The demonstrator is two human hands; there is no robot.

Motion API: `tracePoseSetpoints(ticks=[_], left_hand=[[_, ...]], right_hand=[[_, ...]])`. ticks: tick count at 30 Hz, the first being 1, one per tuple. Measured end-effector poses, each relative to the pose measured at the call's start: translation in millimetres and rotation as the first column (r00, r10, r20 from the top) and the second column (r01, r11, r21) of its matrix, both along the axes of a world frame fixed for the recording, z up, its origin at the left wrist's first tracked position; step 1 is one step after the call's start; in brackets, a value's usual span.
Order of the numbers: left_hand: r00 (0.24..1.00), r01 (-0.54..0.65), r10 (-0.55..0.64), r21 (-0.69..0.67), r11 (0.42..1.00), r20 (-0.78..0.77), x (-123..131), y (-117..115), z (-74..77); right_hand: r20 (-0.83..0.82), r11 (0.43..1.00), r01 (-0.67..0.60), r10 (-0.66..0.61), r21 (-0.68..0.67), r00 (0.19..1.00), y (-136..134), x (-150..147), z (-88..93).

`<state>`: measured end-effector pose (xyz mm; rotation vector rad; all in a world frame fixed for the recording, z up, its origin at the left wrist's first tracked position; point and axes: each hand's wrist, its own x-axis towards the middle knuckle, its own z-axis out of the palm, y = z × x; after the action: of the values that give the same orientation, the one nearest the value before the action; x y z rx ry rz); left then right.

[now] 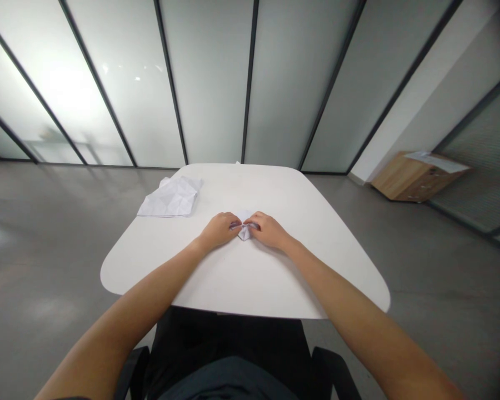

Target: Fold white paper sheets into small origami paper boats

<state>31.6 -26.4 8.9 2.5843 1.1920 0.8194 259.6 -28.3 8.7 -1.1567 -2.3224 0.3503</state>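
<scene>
A small folded white paper (244, 234) lies near the middle of the white table (250, 283), between my two hands. My left hand (222, 228) grips its left side, thumb and fingers pinched together. On the other side my right hand (268, 228) pinches the paper's right part in the same way. The fingertips of both hands nearly meet at the centre of the paper and cover some of its folds.
Creased white paper sheets (173, 196) lie at the table's back left edge. A wooden cabinet (416, 176) with papers on top stands on the floor at the right. Frosted glass panels (210, 83) rise behind the table.
</scene>
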Motion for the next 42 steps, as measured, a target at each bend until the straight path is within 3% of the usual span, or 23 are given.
tracePoseSetpoints(ticks=[12, 23, 30, 42], left_hand=[[0.999, 0.017, -0.015, 0.053, 0.998, -0.043, 1.4, -6.7, -2.9], [0.997, -0.013, 0.017, 0.050, 0.999, -0.079, 3.5, -10.8, -2.6], [0.992, 0.096, -0.093, 0.024, 0.995, -0.084, -0.4, -10.0, 0.4], [0.985, 0.163, -0.165, -0.028, 0.986, -0.059, -6.4, -3.9, -1.4]], right_hand=[[-0.061, 0.999, -0.049, 0.048, -0.008, 0.997, -7.7, 2.6, 5.8], [-0.054, 0.999, -0.001, -0.001, -0.034, 0.999, -6.1, 0.0, 4.0], [0.004, 0.998, 0.062, -0.062, -0.011, 0.998, -7.5, -4.4, 3.6], [0.072, 0.987, 0.154, -0.156, 0.033, 0.985, -9.3, -10.5, -5.8]])
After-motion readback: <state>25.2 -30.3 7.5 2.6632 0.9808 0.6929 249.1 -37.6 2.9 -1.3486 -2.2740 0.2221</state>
